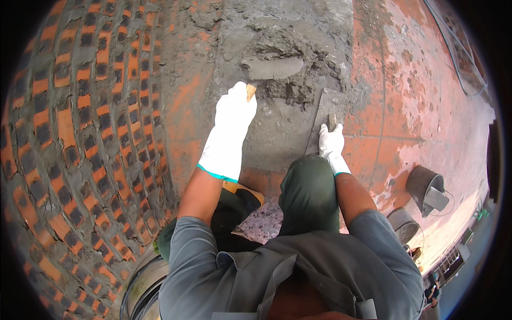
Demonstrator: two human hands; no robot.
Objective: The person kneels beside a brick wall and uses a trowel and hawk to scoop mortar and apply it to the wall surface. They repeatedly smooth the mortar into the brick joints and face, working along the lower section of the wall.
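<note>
My left hand (233,112), in a long white glove with a teal hem, is closed round the wooden handle of a trowel (274,68). The blade, grey with mortar, lies over a rough heap of wet mortar (298,88). In a white glove too, my right hand (332,143) grips the handle of a flat plastering trowel (321,109). Its long plate rests on or just above the smeared mortar right of the heap; contact cannot be made out. Both hands reach forward past my bent knee (309,192).
A wall of hollow orange bricks (80,133) with grey joints rises at the left. Two buckets, one dark (425,186) and one lower (404,225), stand at the right on the reddish floor (368,154). Black hoses (141,282) coil at the lower left.
</note>
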